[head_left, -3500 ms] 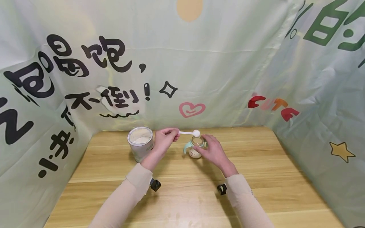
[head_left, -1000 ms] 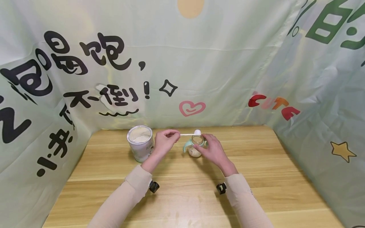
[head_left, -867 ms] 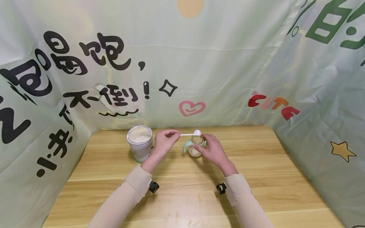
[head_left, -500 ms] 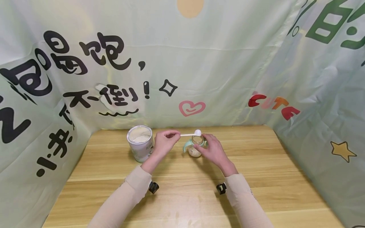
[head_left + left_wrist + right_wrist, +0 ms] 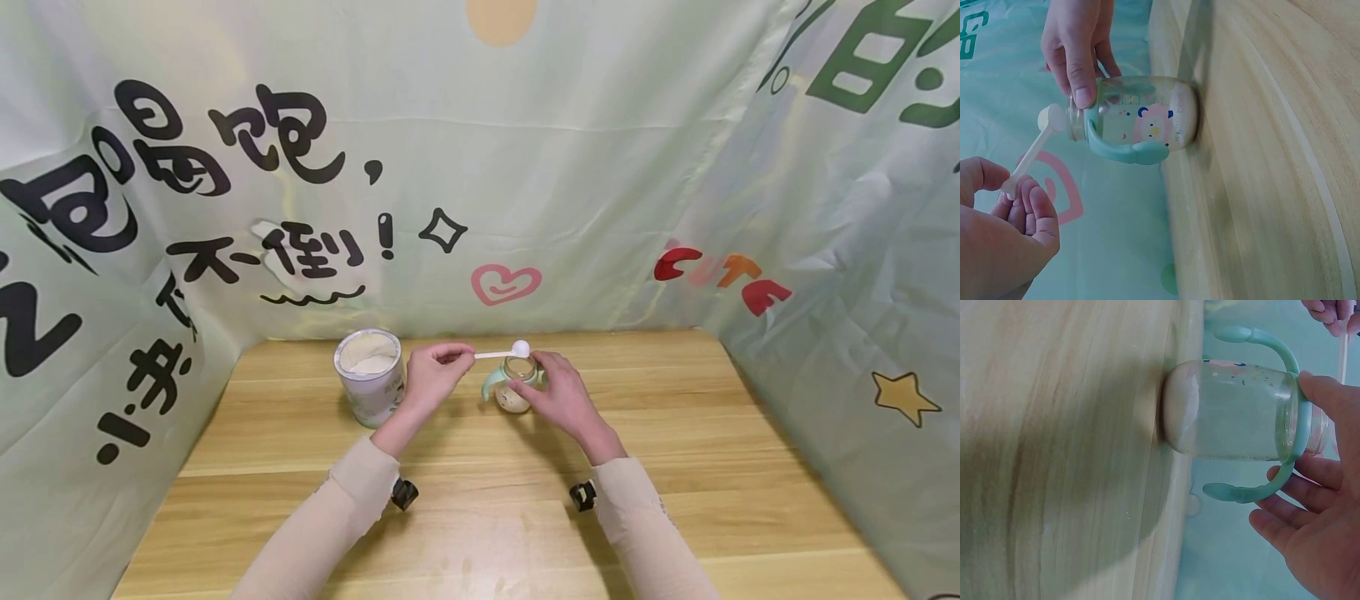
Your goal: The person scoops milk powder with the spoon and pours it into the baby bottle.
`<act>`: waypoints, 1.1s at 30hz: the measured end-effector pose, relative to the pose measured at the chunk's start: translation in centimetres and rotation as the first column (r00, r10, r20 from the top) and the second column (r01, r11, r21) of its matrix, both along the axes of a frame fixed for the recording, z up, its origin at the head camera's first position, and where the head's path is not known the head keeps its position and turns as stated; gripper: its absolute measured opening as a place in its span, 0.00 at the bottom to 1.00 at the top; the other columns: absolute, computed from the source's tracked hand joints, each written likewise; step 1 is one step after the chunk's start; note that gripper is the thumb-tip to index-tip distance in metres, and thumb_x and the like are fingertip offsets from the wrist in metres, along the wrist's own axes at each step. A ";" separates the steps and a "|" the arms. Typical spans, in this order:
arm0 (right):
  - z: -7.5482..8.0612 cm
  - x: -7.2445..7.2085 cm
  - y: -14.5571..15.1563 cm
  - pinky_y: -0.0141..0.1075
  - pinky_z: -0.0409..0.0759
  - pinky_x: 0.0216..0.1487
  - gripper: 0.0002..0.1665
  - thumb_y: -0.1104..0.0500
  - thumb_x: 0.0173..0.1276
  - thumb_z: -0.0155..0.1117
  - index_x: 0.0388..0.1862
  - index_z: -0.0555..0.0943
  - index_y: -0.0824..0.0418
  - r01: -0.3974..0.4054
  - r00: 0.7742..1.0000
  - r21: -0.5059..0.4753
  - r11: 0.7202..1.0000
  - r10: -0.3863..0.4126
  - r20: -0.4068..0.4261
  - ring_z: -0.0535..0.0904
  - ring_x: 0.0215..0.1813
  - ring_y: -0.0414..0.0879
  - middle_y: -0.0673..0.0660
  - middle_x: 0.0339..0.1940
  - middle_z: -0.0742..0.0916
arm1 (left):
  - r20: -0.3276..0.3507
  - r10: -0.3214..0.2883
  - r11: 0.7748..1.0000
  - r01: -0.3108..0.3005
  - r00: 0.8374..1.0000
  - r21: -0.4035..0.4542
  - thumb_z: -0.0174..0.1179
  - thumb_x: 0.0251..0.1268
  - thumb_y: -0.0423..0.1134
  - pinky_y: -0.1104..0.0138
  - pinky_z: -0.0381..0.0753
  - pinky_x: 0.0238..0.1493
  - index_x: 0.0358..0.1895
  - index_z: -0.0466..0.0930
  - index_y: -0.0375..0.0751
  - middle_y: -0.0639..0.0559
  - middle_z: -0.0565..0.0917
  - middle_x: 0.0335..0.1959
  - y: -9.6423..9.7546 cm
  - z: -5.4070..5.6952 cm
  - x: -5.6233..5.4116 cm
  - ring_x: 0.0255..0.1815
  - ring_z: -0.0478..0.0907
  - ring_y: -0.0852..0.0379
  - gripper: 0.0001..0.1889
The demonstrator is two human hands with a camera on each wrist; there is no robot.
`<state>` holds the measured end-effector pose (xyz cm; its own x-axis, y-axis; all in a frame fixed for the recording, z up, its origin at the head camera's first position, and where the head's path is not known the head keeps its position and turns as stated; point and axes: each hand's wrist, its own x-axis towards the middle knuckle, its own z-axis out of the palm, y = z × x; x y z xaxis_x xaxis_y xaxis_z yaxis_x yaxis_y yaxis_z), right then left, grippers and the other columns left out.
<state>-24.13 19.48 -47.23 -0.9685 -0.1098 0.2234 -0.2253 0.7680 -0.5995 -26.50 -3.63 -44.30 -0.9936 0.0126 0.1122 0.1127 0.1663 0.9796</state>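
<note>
In the head view, my left hand [image 5: 437, 371] pinches the end of a white scoop's thin handle between thumb and fingers. The measuring scoop [image 5: 1055, 118] hangs right at the mouth of the baby bottle, its bowl showing a cream-coloured patch on the upper side. Clear, with mint-green side handles, the baby bottle [image 5: 1241, 412] stands upright on the table with pale powder settled at its bottom. My right hand [image 5: 558, 394] holds it by the neck, thumb on one side and fingers on the other. A milk powder can [image 5: 369, 396], lidless and with cream powder inside, stands left of my left hand.
The wooden table [image 5: 480, 533] ends at a pale green cloth backdrop [image 5: 600, 208] printed with lettering and a heart. More cloth closes off the left and right sides. A small black wrist camera [image 5: 405, 493] sits below each hand.
Over the last seconds the scoop has tilted about its handle above the bottle mouth, and its handle now slopes slightly upward. Both hands, the bottle and the can stay nearly in place.
</note>
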 end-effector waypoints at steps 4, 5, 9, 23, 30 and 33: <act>0.0 0.0 0.0 0.60 0.75 0.75 0.42 0.44 0.71 0.74 0.72 0.74 0.69 -0.001 1.000 0.001 1.000 0.001 0.001 0.76 0.72 0.65 0.69 0.70 0.80 | 0.004 0.007 1.000 -0.007 1.000 0.014 0.69 0.63 0.36 0.75 0.82 0.35 0.43 0.93 0.36 0.50 0.92 0.33 0.1 0.0 0.0 0.31 0.83 0.66 0.09; 0.0 0.0 0.0 0.60 0.75 0.75 0.42 0.44 0.71 0.74 0.72 0.74 0.69 -0.001 1.000 0.000 1.000 0.001 0.000 0.76 0.72 0.65 0.69 0.70 0.80 | 0.009 0.009 1.000 -0.009 1.000 0.024 0.69 0.63 0.36 0.75 0.83 0.34 0.44 0.93 0.35 0.49 0.92 0.33 0.1 0.0 0.0 0.30 0.83 0.66 0.10; 0.0 0.1 0.0 0.60 0.75 0.75 0.41 0.45 0.70 0.75 0.71 0.74 0.69 -0.003 1.000 -0.003 1.000 0.003 -0.005 0.76 0.72 0.65 0.69 0.70 0.80 | 0.042 0.014 0.998 -0.016 0.999 0.064 0.68 0.65 0.35 0.74 0.87 0.34 0.45 0.92 0.33 0.47 0.93 0.32 0.3 0.1 0.0 0.29 0.85 0.66 0.11; 0.0 0.0 -0.1 0.59 0.74 0.76 0.40 0.45 0.70 0.75 0.70 0.75 0.69 0.002 1.000 -0.011 1.000 -0.002 -0.020 0.76 0.72 0.65 0.69 0.69 0.81 | 0.041 0.010 0.983 -0.017 0.999 0.180 0.66 0.68 0.31 0.73 0.90 0.34 0.44 0.90 0.27 0.42 0.92 0.31 0.3 0.0 -0.2 0.27 0.86 0.65 0.10; 0.2 0.1 -0.1 0.60 0.74 0.76 0.41 0.44 0.70 0.75 0.71 0.75 0.69 0.002 1.000 -0.017 1.000 -0.002 -0.010 0.76 0.73 0.65 0.69 0.70 0.81 | 0.044 0.005 0.980 -0.014 0.999 0.199 0.66 0.71 0.32 0.74 0.89 0.33 0.47 0.88 0.23 0.40 0.92 0.31 0.2 0.1 -0.3 0.27 0.86 0.64 0.12; 0.2 0.1 -0.1 0.60 0.74 0.76 0.41 0.44 0.70 0.75 0.71 0.75 0.69 0.000 1.000 -0.017 1.000 0.000 -0.009 0.76 0.73 0.66 0.69 0.70 0.80 | 0.050 0.004 0.978 -0.015 0.999 0.209 0.66 0.72 0.32 0.74 0.89 0.33 0.48 0.88 0.23 0.38 0.92 0.33 0.1 0.1 -0.3 0.27 0.87 0.63 0.12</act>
